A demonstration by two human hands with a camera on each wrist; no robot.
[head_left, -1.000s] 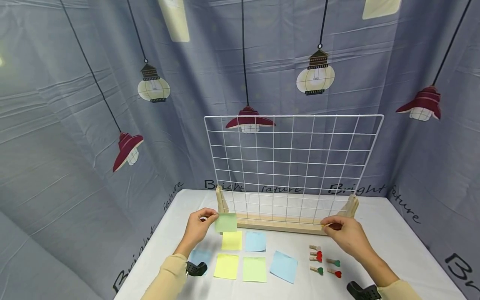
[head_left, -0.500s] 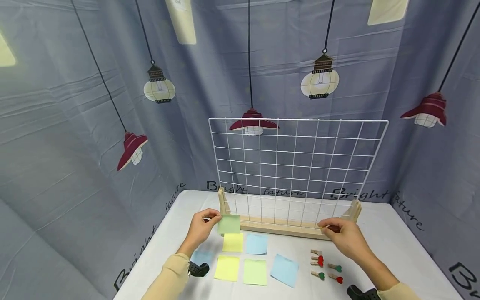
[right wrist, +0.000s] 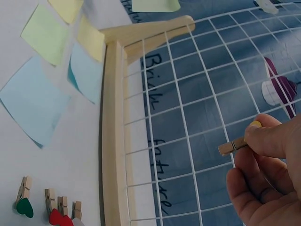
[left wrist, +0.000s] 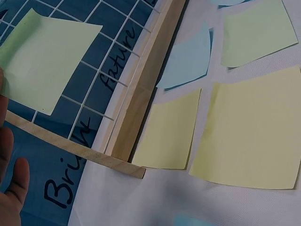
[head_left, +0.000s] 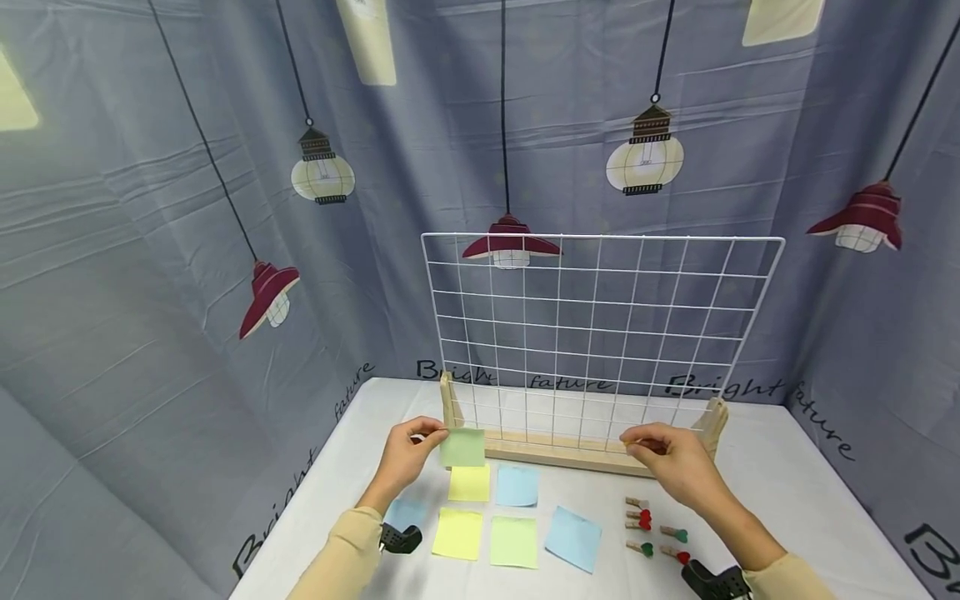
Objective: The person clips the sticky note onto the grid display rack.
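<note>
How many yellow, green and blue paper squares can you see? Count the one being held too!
Yellow paper squares: 2
Green paper squares: 2, one held by the left hand
Blue paper squares: 3
Total: 7

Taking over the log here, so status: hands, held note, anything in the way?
Left hand pinches green note. Right hand pinches wooden clip. Note near wire rack, no clip on it. Nothing seen in the way.

The sleeves are pale beige, with a curved black device at the end of each.
</note>
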